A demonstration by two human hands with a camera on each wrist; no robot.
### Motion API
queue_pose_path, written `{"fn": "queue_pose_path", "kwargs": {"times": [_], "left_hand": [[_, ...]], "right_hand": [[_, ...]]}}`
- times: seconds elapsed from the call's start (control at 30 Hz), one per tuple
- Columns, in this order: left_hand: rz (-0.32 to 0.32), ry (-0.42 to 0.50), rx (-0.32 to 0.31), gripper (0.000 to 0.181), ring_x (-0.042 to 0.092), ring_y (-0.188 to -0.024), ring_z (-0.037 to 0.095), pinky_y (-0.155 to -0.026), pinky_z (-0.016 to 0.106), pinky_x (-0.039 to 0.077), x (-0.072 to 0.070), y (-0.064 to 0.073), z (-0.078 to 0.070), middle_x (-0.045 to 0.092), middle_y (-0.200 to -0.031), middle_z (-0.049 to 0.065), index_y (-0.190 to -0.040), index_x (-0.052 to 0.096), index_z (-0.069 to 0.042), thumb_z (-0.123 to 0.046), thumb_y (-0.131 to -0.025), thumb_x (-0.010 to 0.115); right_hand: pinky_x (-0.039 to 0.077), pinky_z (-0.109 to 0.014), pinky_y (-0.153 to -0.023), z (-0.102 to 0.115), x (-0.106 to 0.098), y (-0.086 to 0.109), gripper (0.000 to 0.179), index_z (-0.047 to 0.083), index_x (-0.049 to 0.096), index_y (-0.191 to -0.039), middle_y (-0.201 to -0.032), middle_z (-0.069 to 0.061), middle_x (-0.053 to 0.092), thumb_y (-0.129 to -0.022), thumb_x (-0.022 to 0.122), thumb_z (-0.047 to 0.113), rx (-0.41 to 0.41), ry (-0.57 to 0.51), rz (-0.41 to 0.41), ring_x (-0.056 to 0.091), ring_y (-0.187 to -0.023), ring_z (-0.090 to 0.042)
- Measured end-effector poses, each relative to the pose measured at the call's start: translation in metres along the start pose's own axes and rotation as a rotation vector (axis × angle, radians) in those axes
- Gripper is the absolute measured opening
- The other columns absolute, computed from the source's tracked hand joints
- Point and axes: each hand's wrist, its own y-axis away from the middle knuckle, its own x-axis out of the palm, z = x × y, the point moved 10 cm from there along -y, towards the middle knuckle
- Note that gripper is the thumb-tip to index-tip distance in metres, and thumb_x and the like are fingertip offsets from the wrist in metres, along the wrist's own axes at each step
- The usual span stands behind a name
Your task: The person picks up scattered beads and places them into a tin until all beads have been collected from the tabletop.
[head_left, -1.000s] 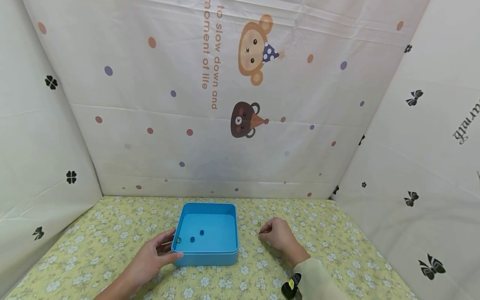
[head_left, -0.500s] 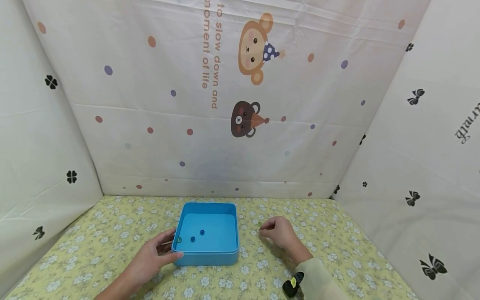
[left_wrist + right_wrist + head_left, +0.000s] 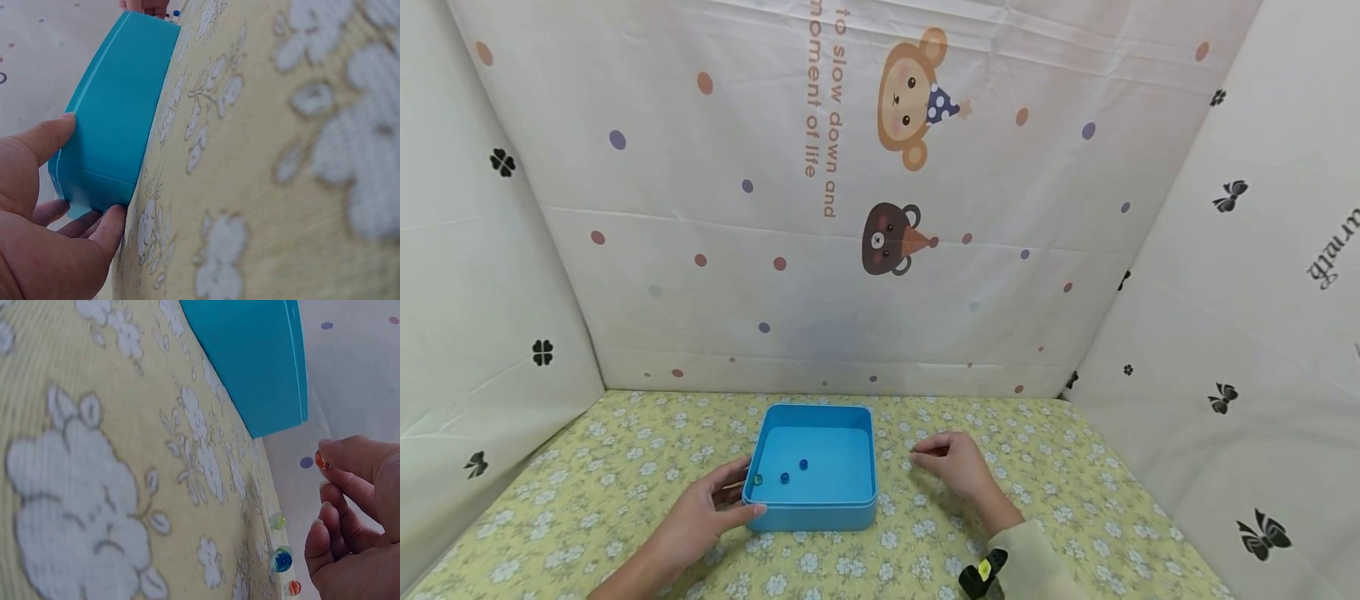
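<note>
A blue square box (image 3: 812,517) stands on the table, with a greenish marble (image 3: 757,480) by its left wall and two dark blue marbles, one a dark blue marble (image 3: 803,464) near the middle. My left hand (image 3: 700,508) grips the box's near left corner, thumb at the rim and fingers curled against the side (image 3: 100,187). Right of the box, my right hand (image 3: 955,467) pinches a red-orange marble (image 3: 321,460) between thumb and index finger, above the cloth. The other fingers are curled in.
Beyond my right hand lie a green marble (image 3: 278,520), a blue marble (image 3: 281,559) and another red-orange marble (image 3: 294,587). A yellow flowered cloth (image 3: 647,467) covers the table. White printed curtains (image 3: 700,300) stand behind and at both sides.
My right hand has risen slightly and shifted left, with the marble in its fingertips. The green marble beside it has gone out of sight in the head view. My left hand stays on the box.
</note>
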Motion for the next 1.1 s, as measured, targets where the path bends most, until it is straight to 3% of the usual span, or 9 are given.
{"fn": "queue_pose_path", "kwargs": {"times": [0.5,0.77,1.1], "left_hand": [[0.015,-0.001,0.001,0.085,0.045,-0.142,0.05,-0.103,0.036,0.066,0.0,-0.001,0.0,0.041,-0.158,0.028,-0.16,0.033,-0.006,-0.023,-0.091,0.08],[0.008,-0.014,0.003,0.085,0.047,-0.141,0.049,-0.101,0.037,0.067,-0.001,-0.001,-0.001,0.042,-0.157,0.029,-0.159,0.034,-0.004,-0.024,-0.091,0.081],[0.004,-0.01,0.003,0.085,0.046,-0.141,0.05,-0.103,0.037,0.066,0.0,0.001,-0.002,0.043,-0.156,0.029,-0.159,0.034,-0.004,-0.024,-0.091,0.081]], "right_hand": [[0.071,-0.038,-0.074,0.017,0.013,0.001,0.028,0.006,0.08,-0.11,-0.107,-0.005,0.074,-0.094,0.077,0.03,-0.061,-0.072,0.026,0.068,-0.089,-0.016],[0.071,-0.044,-0.076,0.036,0.021,0.001,0.031,0.001,0.078,-0.112,-0.109,-0.008,0.074,-0.093,0.079,0.026,-0.133,-0.16,0.03,0.069,-0.089,-0.014],[0.071,-0.042,-0.084,0.048,0.035,-0.001,0.03,0.007,0.079,-0.113,-0.112,-0.006,0.074,-0.094,0.078,0.03,-0.119,-0.207,0.026,0.07,-0.094,-0.011]]}}
